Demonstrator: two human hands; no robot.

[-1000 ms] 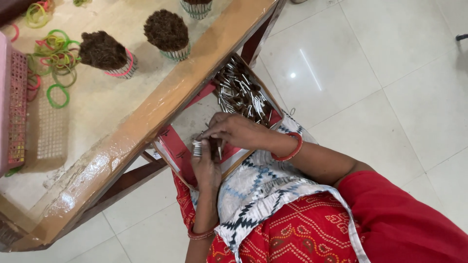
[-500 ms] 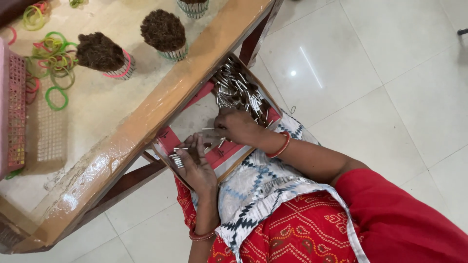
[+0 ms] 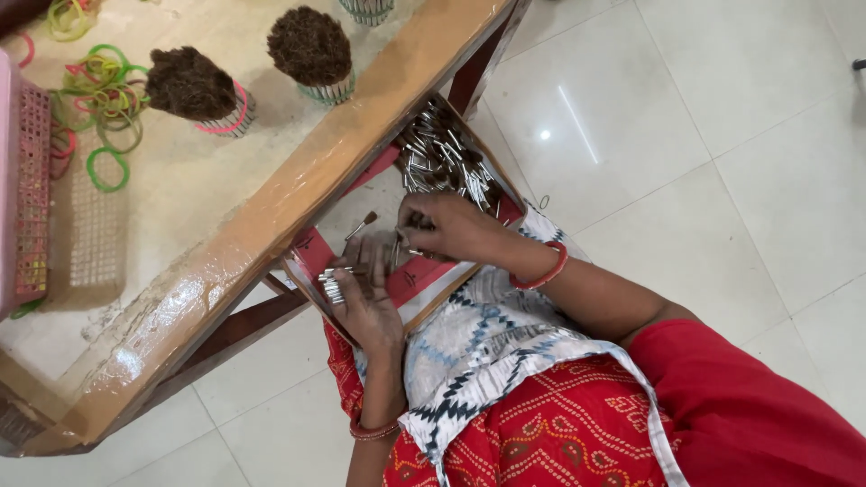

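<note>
The person sat at the corner of a wooden table point(image 3: 298, 203), with a red tray point(image 3: 410, 280) resting on the lap, partly tucked under the table's edge. The table's near edge ran diagonally from lower left to upper right and overhung the tray's far side, leaving only a narrow gap above the hands. To the right of the tray the tiled floor point(image 3: 704, 171) lay open.

The left hand point(image 3: 365, 302) was closed around a bundle of small brushes point(image 3: 336, 284). Their metal ends showed together at the hand's left side, and the bundle's long axis ran roughly across the tray, parallel to the table's edge. 1 brush point(image 3: 361, 225) stood out from the group, its dark tuft pointing up and right toward the table's edge.

The right hand point(image 3: 451, 230) sat just beside the left hand, fingers pinched narrowly on a thin brush piece point(image 3: 397, 252); its exact contact point was too small to tell. A red bangle point(image 3: 541, 271) circled that wrist.

A heap of loose brushes point(image 3: 446, 162) filled the tray's far end, lying in mixed directions, mostly slanting from upper left to lower right, close to the red table leg point(image 3: 474, 77).

On the tabletop, well apart from the hands, stood 2 banded bunches of dark brush heads point(image 3: 307, 45), upright with bristles upward. Green and red rubber bands point(image 3: 104, 90) lay scattered left of them, beside a pink perforated basket point(image 3: 27, 198) at the left edge.
</note>
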